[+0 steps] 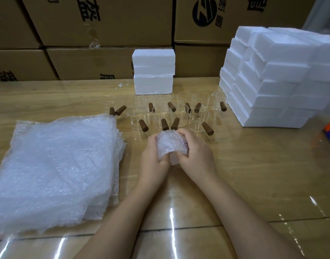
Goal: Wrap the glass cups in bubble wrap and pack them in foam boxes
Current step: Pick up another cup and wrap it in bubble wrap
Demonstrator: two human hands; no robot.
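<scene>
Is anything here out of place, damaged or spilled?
No breakage or spill shows. Small white scraps lie on the table left of the small foam stack, and the large foam stack stands stepped, not flush.

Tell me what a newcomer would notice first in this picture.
Dead centre, the left hand and right hand grip a bubble-wrap bundle. Just behind stand clear glass cups with brown handles; a tall stack of white foam boxes fills the right, and a pile of bubble wrap sheets lies left.
</scene>
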